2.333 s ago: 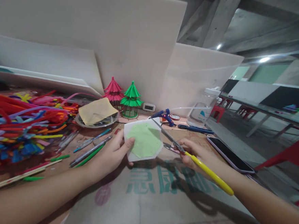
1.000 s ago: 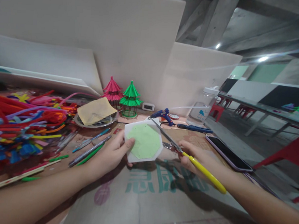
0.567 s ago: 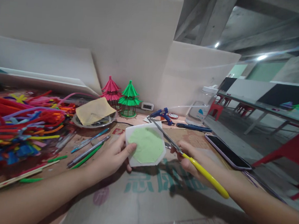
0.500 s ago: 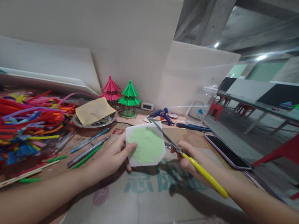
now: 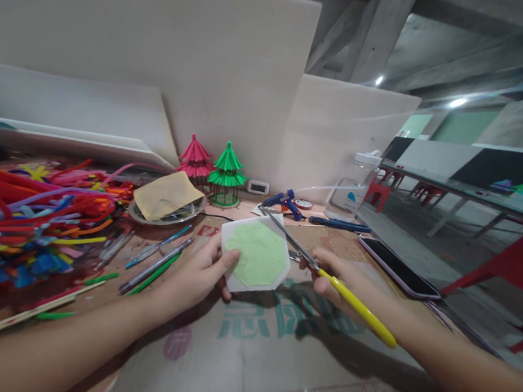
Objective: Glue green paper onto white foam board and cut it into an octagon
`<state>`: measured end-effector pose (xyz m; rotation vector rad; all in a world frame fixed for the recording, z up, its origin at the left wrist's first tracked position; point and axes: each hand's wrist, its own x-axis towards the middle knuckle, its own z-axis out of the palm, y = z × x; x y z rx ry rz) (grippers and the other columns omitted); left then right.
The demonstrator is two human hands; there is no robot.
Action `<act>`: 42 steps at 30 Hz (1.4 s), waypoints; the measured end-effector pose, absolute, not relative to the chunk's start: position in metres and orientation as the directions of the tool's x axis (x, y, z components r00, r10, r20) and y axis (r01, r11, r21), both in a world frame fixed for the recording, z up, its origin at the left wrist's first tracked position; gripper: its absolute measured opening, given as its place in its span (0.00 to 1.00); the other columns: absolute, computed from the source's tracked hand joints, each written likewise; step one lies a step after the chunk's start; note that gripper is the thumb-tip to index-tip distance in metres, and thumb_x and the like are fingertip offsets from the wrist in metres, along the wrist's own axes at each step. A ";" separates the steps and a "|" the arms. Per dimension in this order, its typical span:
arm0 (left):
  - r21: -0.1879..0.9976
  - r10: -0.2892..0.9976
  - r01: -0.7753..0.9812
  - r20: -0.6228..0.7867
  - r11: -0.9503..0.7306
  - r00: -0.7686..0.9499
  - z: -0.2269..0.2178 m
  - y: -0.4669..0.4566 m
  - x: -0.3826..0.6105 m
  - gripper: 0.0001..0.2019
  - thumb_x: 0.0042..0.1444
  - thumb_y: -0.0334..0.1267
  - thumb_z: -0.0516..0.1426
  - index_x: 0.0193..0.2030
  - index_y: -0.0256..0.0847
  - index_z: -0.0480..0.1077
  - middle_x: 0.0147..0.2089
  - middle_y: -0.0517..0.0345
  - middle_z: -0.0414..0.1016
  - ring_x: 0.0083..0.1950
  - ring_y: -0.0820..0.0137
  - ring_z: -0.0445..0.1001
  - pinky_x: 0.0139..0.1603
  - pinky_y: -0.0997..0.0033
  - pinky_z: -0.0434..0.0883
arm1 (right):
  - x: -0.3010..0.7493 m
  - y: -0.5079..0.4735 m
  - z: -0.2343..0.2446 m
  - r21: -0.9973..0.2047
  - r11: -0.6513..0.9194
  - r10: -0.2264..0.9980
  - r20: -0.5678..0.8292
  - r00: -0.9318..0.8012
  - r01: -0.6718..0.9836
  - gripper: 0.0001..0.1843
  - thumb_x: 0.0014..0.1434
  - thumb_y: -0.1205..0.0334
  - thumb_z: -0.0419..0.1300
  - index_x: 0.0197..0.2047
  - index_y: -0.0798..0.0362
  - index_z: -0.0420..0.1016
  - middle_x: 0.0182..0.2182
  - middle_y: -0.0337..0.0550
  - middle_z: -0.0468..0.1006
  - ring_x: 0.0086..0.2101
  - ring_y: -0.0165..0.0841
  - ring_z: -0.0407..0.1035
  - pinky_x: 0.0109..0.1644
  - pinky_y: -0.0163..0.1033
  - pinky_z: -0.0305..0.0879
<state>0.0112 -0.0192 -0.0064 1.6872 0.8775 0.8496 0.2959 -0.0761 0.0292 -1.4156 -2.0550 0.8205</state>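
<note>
The left hand (image 5: 202, 269) grips a green-and-white card (image 5: 257, 255); the right hand (image 5: 334, 276) holds yellow-handled scissors (image 5: 348, 297), perhaps touching the card's edge.

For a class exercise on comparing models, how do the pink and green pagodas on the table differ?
Colour: the pink pagoda has a pink roof, the green pagoda a green one.
Place: the pink pagoda stands left of and partly behind the green pagoda.
View: the green pagoda shows from tip to base, while the pink pagoda's lower part is partly hidden.
Both stand upright with tiered, pointed roofs.
</note>
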 end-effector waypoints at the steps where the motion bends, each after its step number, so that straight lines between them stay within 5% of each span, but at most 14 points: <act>1: 0.963 0.863 0.154 0.121 -0.222 0.490 -0.007 -0.019 0.011 0.24 0.65 0.56 0.53 0.62 0.45 0.59 0.40 0.59 0.74 0.22 0.74 0.77 0.20 0.78 0.73 | 0.297 -0.076 0.028 -0.727 0.268 0.944 0.069 -0.321 0.632 0.27 0.60 0.32 0.54 0.37 0.50 0.63 0.27 0.38 0.69 0.25 0.31 0.60 0.27 0.37 0.54; 21: 0.965 0.865 0.151 0.114 -0.213 0.489 -0.008 -0.016 0.012 0.26 0.65 0.58 0.53 0.61 0.44 0.60 0.40 0.57 0.75 0.24 0.73 0.78 0.22 0.76 0.74 | 0.293 -0.074 0.032 -0.719 0.253 0.953 0.071 -0.293 0.647 0.22 0.57 0.38 0.56 0.34 0.51 0.65 0.25 0.37 0.67 0.24 0.30 0.57 0.26 0.36 0.51; 30: 0.965 0.868 0.141 0.131 -0.223 0.478 -0.006 -0.016 0.013 0.26 0.64 0.57 0.54 0.61 0.43 0.61 0.38 0.58 0.75 0.23 0.73 0.77 0.20 0.78 0.71 | 0.290 -0.075 0.036 -0.703 0.213 0.962 0.029 -0.272 0.679 0.18 0.54 0.45 0.53 0.37 0.52 0.66 0.27 0.42 0.74 0.25 0.33 0.63 0.26 0.36 0.54; 38: 0.942 0.902 0.185 0.193 -0.281 0.386 -0.009 -0.012 0.013 0.24 0.64 0.55 0.55 0.59 0.43 0.63 0.38 0.57 0.72 0.28 0.70 0.76 0.24 0.73 0.74 | 0.315 -0.062 0.050 -0.551 0.301 0.954 0.172 -0.247 0.778 0.18 0.58 0.45 0.58 0.41 0.51 0.74 0.34 0.44 0.78 0.33 0.37 0.71 0.34 0.38 0.63; 42: 0.940 0.943 0.213 0.207 -0.266 0.261 -0.005 -0.010 0.015 0.25 0.61 0.51 0.57 0.60 0.41 0.61 0.42 0.55 0.72 0.34 0.67 0.75 0.27 0.71 0.74 | 0.349 -0.041 0.051 -0.370 0.173 0.982 0.134 -0.132 0.913 0.21 0.58 0.45 0.61 0.49 0.49 0.77 0.39 0.46 0.82 0.37 0.42 0.74 0.38 0.41 0.67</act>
